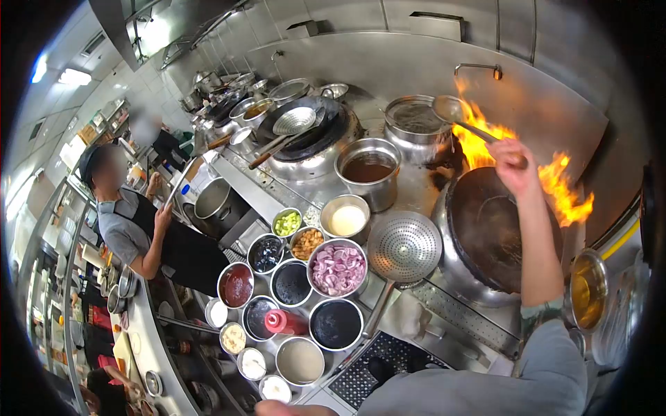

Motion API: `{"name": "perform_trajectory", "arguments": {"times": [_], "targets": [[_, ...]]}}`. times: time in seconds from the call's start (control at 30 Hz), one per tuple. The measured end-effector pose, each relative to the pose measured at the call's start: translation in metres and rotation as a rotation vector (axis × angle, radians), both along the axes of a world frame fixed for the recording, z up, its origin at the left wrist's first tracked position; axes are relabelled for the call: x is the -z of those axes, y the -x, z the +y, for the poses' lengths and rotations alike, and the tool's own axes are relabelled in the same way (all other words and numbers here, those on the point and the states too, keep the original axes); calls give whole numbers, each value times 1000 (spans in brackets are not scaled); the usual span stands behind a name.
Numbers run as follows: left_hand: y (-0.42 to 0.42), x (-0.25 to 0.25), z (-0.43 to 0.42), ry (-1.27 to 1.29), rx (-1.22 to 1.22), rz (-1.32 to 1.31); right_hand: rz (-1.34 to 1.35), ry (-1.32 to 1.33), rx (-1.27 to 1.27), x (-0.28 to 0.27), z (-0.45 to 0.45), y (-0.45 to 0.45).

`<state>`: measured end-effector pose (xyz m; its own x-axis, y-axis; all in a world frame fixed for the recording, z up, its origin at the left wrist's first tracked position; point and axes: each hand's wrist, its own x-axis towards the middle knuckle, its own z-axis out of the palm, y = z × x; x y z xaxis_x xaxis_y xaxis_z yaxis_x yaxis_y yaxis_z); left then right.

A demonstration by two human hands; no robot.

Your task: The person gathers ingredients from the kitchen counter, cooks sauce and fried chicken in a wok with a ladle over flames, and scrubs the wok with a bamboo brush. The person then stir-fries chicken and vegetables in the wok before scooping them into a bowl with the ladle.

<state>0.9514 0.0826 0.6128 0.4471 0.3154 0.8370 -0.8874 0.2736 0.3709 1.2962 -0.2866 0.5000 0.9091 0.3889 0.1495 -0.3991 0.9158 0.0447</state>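
My right hand (512, 166) is closed around the handle of a ladle (447, 109), whose round bowl hangs at the rim of a steel pot (416, 116) holding dark liquid. Below my forearm a large dark wok (479, 229) sits on the burner, with tall orange flames (558, 191) rising behind it. Only a sliver of skin, seemingly my left hand (288, 410), shows at the bottom edge; its fingers are hidden. A perforated strainer (404, 248) rests beside the wok, its handle pointing toward me.
Several bowls stand left of the strainer, among them chopped purple onion (337, 269), a red squeeze bottle (286, 322) and dark sauces. A pot of brown liquid (368, 170) is behind them. A second wok (298, 135) holds a skimmer. A co-worker (149, 229) stands at left. Oil (588, 295) sits right.
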Motion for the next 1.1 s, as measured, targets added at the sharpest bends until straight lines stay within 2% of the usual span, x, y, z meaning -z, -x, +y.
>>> {"name": "perform_trajectory", "arguments": {"times": [0.03,0.13,0.17,0.2,0.23,0.3,0.4,0.43,0.47,0.53,0.63,0.7,0.73,0.77,0.83,0.9,0.93,0.97,1.03,1.07,1.1], "targets": [[10,26,10,69,84,69,38,9,37,-6,-5,20],[-25,55,-6,-189,-455,339,45,21,116,-20,-5,89],[-28,65,-8,-252,-330,536,0,143,223,-17,-7,107],[-43,84,-9,-341,-202,531,57,131,224,-9,-17,123],[-53,98,-15,-399,-70,662,45,203,279,-1,-20,141],[-70,124,-39,-559,101,735,184,279,338,8,-10,174],[-92,170,-94,-495,349,818,284,414,340,30,1,210],[-103,186,-113,-504,447,855,301,442,440,41,11,223],[-113,201,-133,-496,577,942,328,420,428,47,17,232],[-132,217,-168,-491,850,1108,319,354,382,58,27,247],[-143,211,-195,-197,1409,1449,315,356,289,55,46,271],[-148,203,-202,-139,1446,1480,65,847,171,38,59,304],[-153,199,-203,-117,1433,1500,66,1341,115,58,38,321],[-160,194,-203,-95,1421,1514,65,1836,56,93,5,346],[-172,194,-197,-68,1425,1582,2,2598,397,204,-61,399],[-190,203,-189,-196,1355,1576,255,2918,125,172,-32,439],[-202,197,-178,-362,1298,1561,471,2937,89,216,-48,453],[-213,195,-170,-530,1239,1555,409,2962,213,227,-54,454],[-251,237,-176,-879,1153,1410,399,2962,455,236,-51,464],[-251,219,-169,-1180,976,1292,443,2941,578,232,-45,467],[-251,201,-161,-1457,780,1142,498,2921,418,231,-47,470]]}}
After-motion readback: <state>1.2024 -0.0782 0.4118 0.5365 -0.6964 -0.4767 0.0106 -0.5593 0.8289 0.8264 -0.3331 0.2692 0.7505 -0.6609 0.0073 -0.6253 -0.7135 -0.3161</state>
